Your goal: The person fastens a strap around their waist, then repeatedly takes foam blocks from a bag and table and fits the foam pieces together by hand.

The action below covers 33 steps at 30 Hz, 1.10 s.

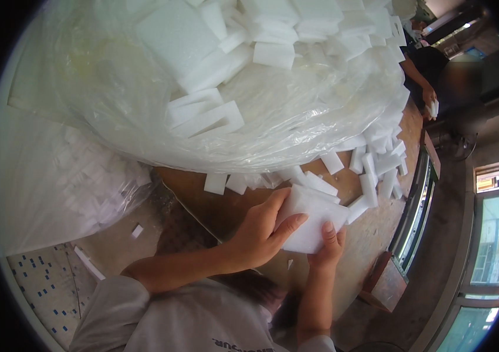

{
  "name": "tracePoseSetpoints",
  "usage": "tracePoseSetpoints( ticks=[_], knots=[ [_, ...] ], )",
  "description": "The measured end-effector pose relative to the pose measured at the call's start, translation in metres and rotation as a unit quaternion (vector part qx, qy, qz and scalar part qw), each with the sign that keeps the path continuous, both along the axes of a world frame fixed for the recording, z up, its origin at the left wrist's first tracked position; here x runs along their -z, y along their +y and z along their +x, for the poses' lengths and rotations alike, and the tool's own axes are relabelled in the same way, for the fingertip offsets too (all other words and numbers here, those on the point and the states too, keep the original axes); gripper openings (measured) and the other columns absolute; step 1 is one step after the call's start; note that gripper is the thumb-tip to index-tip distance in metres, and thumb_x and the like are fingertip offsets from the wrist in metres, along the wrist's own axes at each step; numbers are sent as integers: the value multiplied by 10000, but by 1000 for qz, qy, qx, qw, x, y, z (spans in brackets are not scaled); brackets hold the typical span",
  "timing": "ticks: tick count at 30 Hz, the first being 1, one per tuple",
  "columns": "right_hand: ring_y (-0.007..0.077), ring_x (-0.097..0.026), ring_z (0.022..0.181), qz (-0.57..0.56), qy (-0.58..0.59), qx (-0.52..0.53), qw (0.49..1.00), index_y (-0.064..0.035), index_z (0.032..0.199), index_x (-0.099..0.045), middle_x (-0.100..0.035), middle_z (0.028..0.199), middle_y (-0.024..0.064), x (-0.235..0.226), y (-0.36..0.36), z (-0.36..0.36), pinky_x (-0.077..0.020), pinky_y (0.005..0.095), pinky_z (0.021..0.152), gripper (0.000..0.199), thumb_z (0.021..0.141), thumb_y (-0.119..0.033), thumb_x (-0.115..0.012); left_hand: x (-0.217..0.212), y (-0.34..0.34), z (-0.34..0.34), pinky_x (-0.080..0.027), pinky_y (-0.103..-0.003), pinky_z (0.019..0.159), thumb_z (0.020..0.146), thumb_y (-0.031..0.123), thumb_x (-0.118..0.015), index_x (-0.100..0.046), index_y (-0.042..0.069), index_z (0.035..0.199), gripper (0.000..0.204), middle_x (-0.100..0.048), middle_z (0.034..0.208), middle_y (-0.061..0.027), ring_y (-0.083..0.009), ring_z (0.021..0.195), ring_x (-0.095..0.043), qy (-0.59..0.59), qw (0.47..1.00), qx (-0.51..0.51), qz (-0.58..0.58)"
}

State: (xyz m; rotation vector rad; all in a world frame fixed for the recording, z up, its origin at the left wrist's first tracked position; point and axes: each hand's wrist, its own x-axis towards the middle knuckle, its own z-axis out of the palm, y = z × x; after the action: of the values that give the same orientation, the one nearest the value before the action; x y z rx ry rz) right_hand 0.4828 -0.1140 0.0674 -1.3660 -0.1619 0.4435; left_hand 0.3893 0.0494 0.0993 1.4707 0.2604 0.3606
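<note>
Between my two hands is a white foam block (311, 226), roughly square, held up over the brown tabletop. My left hand (264, 229) grips its left side with the thumb across the near face. At its lower right edge my right hand (328, 246) is closed on it, thumb on the near face and the other fingers hidden behind. Just beyond the block lie loose white foam pieces (320, 183) on the brown table (202, 199). A big clear plastic bag (273, 117) with white foam pieces on it bulges over the far side of the table.
More small foam pieces (381, 158) are heaped at the table's right. Another clear bag (79, 188) of foam bits stands at the left. A metal rail (416, 205) runs along the right edge. At the far right, another person's hand (430, 97) holds a small white piece.
</note>
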Motion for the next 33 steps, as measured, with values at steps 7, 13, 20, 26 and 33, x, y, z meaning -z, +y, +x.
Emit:
tracePoseSetpoints(
  ticks=[7,13,20,26,33],
  knots=[
    [250,-586,1059,-39,-186,-58,980,21,1354,-430,-593,1184,144,-5,-7,-15,-478,370,912,765,805,-386,-773,13,5,-5,-459,-384,923,1016,374,-478,-352,3,1378,534,-560,1249,-224,-311,1114,-596,-68,994,78,-34],
    [318,-574,1064,-63,-365,-164,914,50,1016,-673,-601,1132,199,-23,-7,-10,-432,400,944,518,779,-407,-725,16,-1,-5,-419,-411,994,985,533,-431,-296,12,1419,691,-474,1364,-215,-338,1188,-547,-182,979,89,13],
    [263,-575,1019,-74,-226,-52,970,43,1119,-604,-598,1128,157,-5,0,-16,-453,365,901,536,814,-380,-728,35,-5,17,-347,-381,1065,996,521,-425,-196,8,1495,752,-437,1391,-171,-269,1259,-463,-137,974,113,-141],
    [185,-573,957,-15,-56,23,998,5,1240,-503,-600,1101,91,14,-9,-15,-476,341,860,532,865,-287,-742,51,-23,6,-234,-389,1138,1006,428,-464,-27,-12,1539,818,-325,1478,-206,-285,1373,-333,-118,988,70,-62],
    [185,-572,1006,-66,-25,-72,995,45,1216,-582,-633,1104,72,16,0,-30,-442,334,909,533,933,-404,-634,51,-5,-23,-189,-393,1162,943,173,-609,46,-28,1532,904,-244,1527,-205,-291,1418,-258,-34,991,94,-85]
  ],
)
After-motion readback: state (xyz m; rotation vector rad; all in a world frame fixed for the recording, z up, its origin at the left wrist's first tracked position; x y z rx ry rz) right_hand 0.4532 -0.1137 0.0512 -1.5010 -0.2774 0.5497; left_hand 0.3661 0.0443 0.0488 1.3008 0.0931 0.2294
